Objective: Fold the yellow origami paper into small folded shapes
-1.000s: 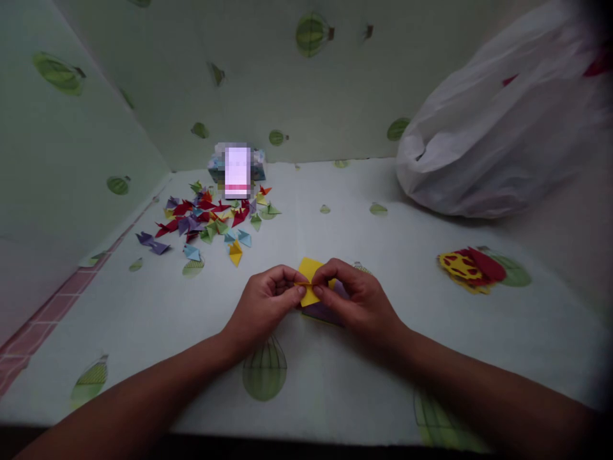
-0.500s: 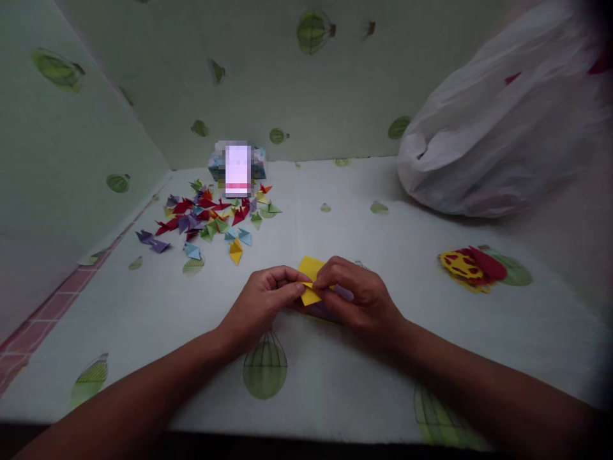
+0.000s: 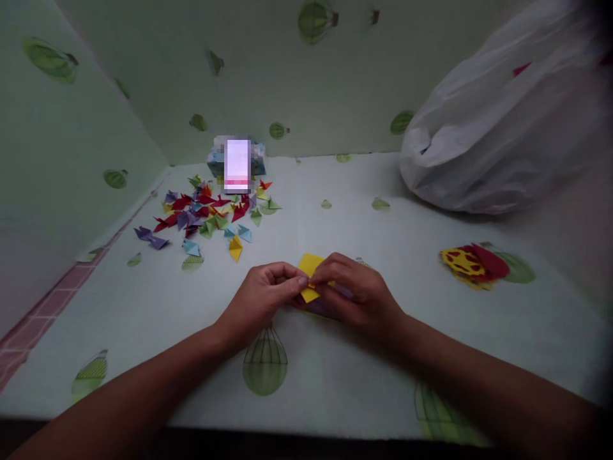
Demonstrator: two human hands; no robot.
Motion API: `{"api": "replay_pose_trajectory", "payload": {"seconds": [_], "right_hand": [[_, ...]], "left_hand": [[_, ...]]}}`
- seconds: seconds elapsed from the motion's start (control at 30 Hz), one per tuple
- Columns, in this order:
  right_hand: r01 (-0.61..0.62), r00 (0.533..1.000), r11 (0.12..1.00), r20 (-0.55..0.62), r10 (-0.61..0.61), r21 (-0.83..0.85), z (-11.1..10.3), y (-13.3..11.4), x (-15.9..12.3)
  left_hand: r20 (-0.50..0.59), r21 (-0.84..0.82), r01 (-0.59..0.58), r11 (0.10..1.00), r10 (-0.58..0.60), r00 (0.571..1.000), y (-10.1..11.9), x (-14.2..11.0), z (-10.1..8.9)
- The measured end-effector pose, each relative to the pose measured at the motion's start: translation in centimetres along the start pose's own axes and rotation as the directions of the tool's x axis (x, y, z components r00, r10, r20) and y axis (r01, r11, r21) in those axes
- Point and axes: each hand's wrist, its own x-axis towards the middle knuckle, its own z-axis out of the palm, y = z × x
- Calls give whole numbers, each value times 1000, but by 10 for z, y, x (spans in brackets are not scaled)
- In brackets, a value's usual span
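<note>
Both hands meet at the middle of the table over a small yellow paper square (image 3: 310,265). My left hand (image 3: 263,300) pinches its left part with curled fingers. My right hand (image 3: 357,294) pinches it from the right, fingers pressed on a fold. Under the hands lies purple paper (image 3: 322,309), mostly hidden. The yellow sheet's far corner sticks up past the fingertips.
A heap of several folded paper pieces (image 3: 211,217) in red, purple, green, blue and yellow lies at the back left, before a small box (image 3: 237,163). A large white plastic bag (image 3: 502,121) fills the back right. Red and yellow paper (image 3: 472,263) lies at the right.
The hands have drawn closer together over the yellow paper, covering more of it. The view has shifted slightly; nothing else moved.
</note>
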Motion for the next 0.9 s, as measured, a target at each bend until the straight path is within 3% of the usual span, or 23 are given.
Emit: {"api": "replay_pose_trajectory", "payload": {"seconds": [0.17,0.3,0.73,0.9], "right_hand": [[-307,952,943,36,305,127,-3,-1,4],[-436,900,862,104,424,259,-5,0,5],[-558,828,749,190,527,357,-4,0,6],[-532,846,782,160,509,324,-3,1,6]], "left_hand": [[-28,-39,30,999,-31,999,-1,2,0],[-50,-26,44,999,-46,998,-1,2,0],[-82,100,-24,995,32,996,1,-1,2],[-86,125,-33,992,44,995,1,-2,4]]}}
